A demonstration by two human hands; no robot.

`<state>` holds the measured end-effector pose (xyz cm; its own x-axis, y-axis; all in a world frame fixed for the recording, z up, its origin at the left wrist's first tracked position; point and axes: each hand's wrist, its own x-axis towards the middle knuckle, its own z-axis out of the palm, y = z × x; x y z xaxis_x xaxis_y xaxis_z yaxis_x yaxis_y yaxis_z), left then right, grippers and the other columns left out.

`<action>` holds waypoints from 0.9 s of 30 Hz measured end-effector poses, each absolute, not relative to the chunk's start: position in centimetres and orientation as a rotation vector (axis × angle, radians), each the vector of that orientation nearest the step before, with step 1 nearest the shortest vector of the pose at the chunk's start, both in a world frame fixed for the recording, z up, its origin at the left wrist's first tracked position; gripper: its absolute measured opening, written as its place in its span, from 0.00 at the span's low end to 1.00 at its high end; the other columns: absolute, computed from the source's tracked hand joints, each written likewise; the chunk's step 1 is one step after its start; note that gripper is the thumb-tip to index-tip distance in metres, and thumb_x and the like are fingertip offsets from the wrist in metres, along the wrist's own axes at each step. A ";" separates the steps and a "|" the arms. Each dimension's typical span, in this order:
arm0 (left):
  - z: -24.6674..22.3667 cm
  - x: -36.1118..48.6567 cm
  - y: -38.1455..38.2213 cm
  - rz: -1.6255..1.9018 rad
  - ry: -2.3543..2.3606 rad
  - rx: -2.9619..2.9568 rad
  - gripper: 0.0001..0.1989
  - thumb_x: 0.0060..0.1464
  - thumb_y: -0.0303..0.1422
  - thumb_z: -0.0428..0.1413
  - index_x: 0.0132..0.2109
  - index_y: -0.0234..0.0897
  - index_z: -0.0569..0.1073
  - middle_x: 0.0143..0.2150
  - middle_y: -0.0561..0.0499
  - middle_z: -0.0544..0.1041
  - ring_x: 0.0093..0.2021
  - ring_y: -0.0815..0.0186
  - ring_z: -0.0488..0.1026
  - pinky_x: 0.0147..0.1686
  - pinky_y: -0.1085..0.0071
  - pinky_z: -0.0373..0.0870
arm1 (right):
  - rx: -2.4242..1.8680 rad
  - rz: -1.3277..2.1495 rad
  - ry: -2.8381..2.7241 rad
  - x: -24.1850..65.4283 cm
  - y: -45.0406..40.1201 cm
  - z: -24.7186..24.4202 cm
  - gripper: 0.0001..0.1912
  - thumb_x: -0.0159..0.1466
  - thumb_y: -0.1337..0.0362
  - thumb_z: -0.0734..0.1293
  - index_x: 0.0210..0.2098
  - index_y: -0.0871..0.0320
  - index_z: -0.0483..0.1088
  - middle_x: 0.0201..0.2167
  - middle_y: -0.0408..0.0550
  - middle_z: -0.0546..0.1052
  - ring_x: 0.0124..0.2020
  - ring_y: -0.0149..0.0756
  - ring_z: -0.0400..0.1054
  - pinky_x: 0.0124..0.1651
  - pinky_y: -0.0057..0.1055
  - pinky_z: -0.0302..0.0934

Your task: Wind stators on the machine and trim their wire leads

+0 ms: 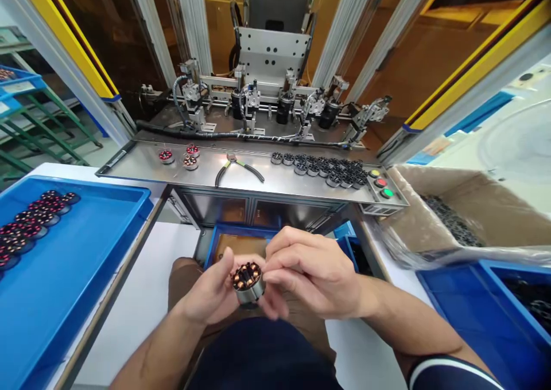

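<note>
A motor stator (pixel 248 284) with copper coils and a silver-grey rim is held over my lap, coil side up. My left hand (pixel 215 289) wraps around it from the left, thumb raised beside it. My right hand (pixel 312 269) is at its right edge, thumb and forefinger pinched together against the rim; whether a wire end lies between these fingertips is too small to make out. Ahead on the metal bench lie green-and-black-handled cutters (pixel 235 165), jaws pointing away. To their left stand 3 wound stators (pixel 190 162) with red and copper colouring.
Several dark unwound stators (pixel 327 169) crowd the bench's right side, near the push buttons (pixel 380 182). Behind stands a winding machine (pixel 275 51). A blue tray (pixel 107 206) with rows of wound stators is at left. A lined carton (pixel 486 206) and blue bin (pixel 456 298) stand right.
</note>
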<state>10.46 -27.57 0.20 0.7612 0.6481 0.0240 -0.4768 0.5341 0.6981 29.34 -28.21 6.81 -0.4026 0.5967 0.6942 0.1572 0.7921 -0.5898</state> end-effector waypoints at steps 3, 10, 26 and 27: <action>0.2 10.5 -27.8 0.626 0.191 0.795 0.24 0.64 0.49 0.51 0.47 0.31 0.76 0.32 0.41 0.82 0.30 0.58 0.81 0.26 0.71 0.75 | -0.595 0.514 -1.958 29.8 -28.3 6.6 0.05 0.68 0.71 0.68 0.36 0.66 0.76 0.29 0.52 0.76 0.32 0.31 0.71 0.33 0.25 0.69; 0.8 10.7 -28.5 1.036 0.355 0.937 0.20 0.53 0.30 0.66 0.52 0.47 0.73 0.51 0.50 0.78 0.41 0.65 0.81 0.40 0.72 0.78 | -0.739 0.521 -1.818 29.8 -28.4 6.0 0.04 0.66 0.72 0.68 0.34 0.64 0.75 0.28 0.48 0.75 0.30 0.29 0.70 0.33 0.25 0.68; 0.0 10.9 -28.3 1.171 0.504 1.085 0.14 0.53 0.32 0.66 0.48 0.43 0.79 0.49 0.46 0.77 0.44 0.63 0.78 0.41 0.71 0.77 | -0.669 0.465 -1.801 29.6 -28.1 5.5 0.05 0.67 0.71 0.68 0.35 0.63 0.76 0.29 0.49 0.76 0.31 0.29 0.71 0.33 0.25 0.68; -0.1 11.0 -28.2 1.228 0.530 1.127 0.14 0.52 0.30 0.66 0.48 0.43 0.80 0.50 0.46 0.78 0.48 0.61 0.77 0.44 0.70 0.76 | -0.716 0.481 -1.749 29.3 -28.3 5.5 0.05 0.67 0.71 0.68 0.34 0.62 0.76 0.28 0.48 0.76 0.30 0.29 0.70 0.33 0.25 0.68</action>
